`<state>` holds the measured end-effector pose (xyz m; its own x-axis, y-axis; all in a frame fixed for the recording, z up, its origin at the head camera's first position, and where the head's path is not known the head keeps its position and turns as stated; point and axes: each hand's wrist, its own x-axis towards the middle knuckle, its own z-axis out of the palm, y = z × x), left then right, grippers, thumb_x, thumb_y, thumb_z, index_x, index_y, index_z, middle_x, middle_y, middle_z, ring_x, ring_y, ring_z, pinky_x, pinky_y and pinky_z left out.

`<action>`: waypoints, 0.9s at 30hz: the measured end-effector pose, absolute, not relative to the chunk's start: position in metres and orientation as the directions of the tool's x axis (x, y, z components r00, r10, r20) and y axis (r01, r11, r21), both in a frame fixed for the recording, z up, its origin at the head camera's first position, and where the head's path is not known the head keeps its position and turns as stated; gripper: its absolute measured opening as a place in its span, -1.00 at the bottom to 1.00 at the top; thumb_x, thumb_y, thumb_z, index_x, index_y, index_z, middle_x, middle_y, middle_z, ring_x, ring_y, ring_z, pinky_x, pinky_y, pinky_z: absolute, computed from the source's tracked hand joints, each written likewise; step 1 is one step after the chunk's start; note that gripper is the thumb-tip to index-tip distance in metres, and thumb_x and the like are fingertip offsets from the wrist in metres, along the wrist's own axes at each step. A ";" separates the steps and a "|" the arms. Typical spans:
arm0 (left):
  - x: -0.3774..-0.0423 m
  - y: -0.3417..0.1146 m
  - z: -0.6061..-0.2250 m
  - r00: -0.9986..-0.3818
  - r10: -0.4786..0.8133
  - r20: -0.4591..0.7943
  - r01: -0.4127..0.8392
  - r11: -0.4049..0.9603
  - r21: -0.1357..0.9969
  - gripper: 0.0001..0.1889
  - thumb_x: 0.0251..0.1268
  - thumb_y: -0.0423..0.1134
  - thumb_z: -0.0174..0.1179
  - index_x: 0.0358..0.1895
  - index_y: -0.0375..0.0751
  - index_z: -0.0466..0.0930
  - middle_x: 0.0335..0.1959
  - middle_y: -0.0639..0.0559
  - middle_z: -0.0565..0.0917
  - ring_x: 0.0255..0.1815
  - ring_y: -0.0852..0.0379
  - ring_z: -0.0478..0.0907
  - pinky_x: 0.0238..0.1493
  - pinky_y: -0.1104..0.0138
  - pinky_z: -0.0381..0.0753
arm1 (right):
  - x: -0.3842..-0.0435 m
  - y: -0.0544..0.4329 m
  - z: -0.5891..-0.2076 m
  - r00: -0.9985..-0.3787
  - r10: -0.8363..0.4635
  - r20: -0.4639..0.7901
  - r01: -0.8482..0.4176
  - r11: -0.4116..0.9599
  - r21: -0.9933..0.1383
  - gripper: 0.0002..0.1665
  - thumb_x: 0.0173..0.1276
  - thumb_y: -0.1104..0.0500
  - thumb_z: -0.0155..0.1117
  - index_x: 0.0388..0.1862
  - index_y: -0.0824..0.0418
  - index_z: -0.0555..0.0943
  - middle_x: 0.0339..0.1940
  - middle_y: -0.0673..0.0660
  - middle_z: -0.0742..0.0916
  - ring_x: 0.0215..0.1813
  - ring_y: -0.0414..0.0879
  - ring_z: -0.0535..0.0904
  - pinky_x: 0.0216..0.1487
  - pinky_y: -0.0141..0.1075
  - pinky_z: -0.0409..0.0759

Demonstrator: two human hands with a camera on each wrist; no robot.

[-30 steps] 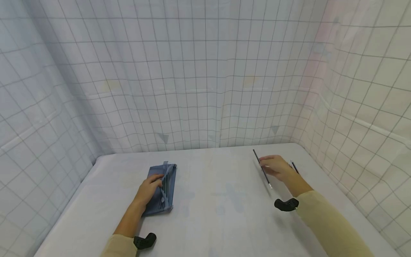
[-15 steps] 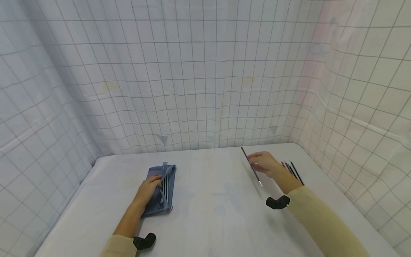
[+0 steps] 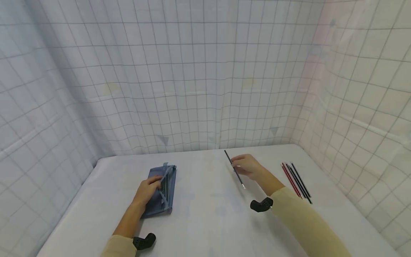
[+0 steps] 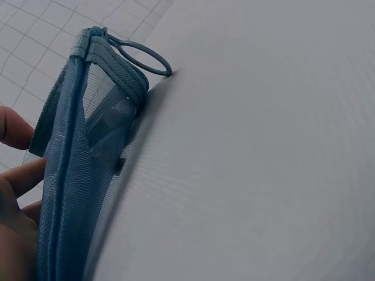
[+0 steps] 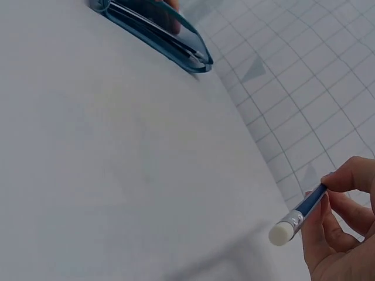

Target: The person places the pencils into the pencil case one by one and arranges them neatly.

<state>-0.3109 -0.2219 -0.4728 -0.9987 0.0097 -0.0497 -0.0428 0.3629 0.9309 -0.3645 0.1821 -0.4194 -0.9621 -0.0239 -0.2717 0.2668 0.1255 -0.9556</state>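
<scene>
On the left of the table lies a blue zippered mesh pencil pouch (image 3: 156, 171), its opening spread and several dark pencils inside. My left hand (image 3: 147, 189) holds one edge of that opening; in the left wrist view the fingers pinch the pouch's rim (image 4: 61, 181). Right of centre and above the table, my right hand (image 3: 246, 166) pinches a dark pencil (image 3: 237, 172) near its middle, tilted with its end toward me. The right wrist view shows this pencil as blue, with a metal band and a white eraser (image 5: 282, 233).
Several red and dark pencils (image 3: 297, 181) lie side by side on the right of the white table (image 3: 205, 221). Grid-patterned white curtains (image 3: 205, 89) enclose the back and sides. A ring pull (image 4: 143, 57) sticks out from the pouch's end.
My right hand has moved left with the pencil, away from the pencils on the right, which now show fully. The left hand stays on the pouch.
</scene>
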 end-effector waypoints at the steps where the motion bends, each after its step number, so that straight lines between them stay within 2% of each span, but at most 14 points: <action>1: -0.311 -0.223 -0.473 -0.999 0.004 -0.049 -0.044 0.358 0.933 -0.41 0.26 -0.37 0.02 0.41 -0.44 0.46 0.56 -0.38 0.23 0.61 -0.35 -0.02 0.50 -0.21 -0.07 | -0.365 0.178 -0.420 -0.960 -0.026 -0.277 0.273 0.119 -0.955 -0.59 0.36 0.40 0.31 0.19 0.42 0.64 0.09 0.26 0.68 0.04 0.04 0.62 -0.03 -0.25 0.63; 5: -0.311 -0.224 -0.473 -0.999 -0.008 -0.042 -0.043 0.341 0.939 -0.42 0.26 -0.38 0.03 0.39 -0.43 0.47 0.52 -0.37 0.29 0.58 -0.33 0.05 0.49 -0.20 -0.03 | -0.367 0.158 -0.421 -0.958 -0.042 -0.285 0.279 0.109 -0.954 -0.63 0.36 0.39 0.33 0.14 0.38 0.67 0.06 0.24 0.69 0.00 0.01 0.64 -0.05 -0.26 0.64; 10: -0.312 -0.223 -0.472 -0.999 -0.002 -0.042 -0.041 0.340 0.940 -0.42 0.25 -0.39 0.03 0.39 -0.46 0.47 0.55 -0.38 0.24 0.61 -0.34 -0.02 0.50 -0.19 -0.06 | -0.365 0.133 -0.424 -0.954 -0.084 -0.287 0.277 0.109 -0.955 -0.67 0.37 0.38 0.33 0.11 0.37 0.69 0.04 0.23 0.70 -0.03 0.00 0.65 -0.04 -0.25 0.65; 20: -0.312 -0.221 -0.472 -0.999 0.000 -0.047 -0.044 0.332 0.942 -0.42 0.24 -0.38 0.04 0.38 -0.48 0.47 0.56 -0.37 0.24 0.62 -0.36 -0.06 0.52 -0.21 -0.13 | -0.359 0.088 -0.432 -0.942 -0.156 -0.298 0.284 0.106 -0.953 -0.71 0.33 0.39 0.36 0.03 0.35 0.71 -0.05 0.21 0.69 -0.15 -0.03 0.62 -0.17 -0.30 0.65; 27: -0.312 -0.222 -0.474 -0.999 -0.006 -0.034 -0.034 0.331 0.943 -0.41 0.22 -0.39 0.03 0.37 -0.47 0.47 0.56 -0.37 0.24 0.62 -0.35 -0.06 0.51 -0.19 -0.09 | -0.358 0.059 -0.439 -0.934 -0.189 -0.304 0.289 0.104 -0.952 -0.75 0.32 0.39 0.38 -0.02 0.34 0.73 -0.08 0.19 0.72 -0.16 -0.04 0.64 -0.16 -0.30 0.66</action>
<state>-0.3121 -0.2216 -0.4737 -0.9994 -0.0060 -0.0342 -0.0342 0.3315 0.9428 -0.3579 0.0586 -0.4385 -0.9336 -0.1890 -0.3043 0.2891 0.1043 -0.9516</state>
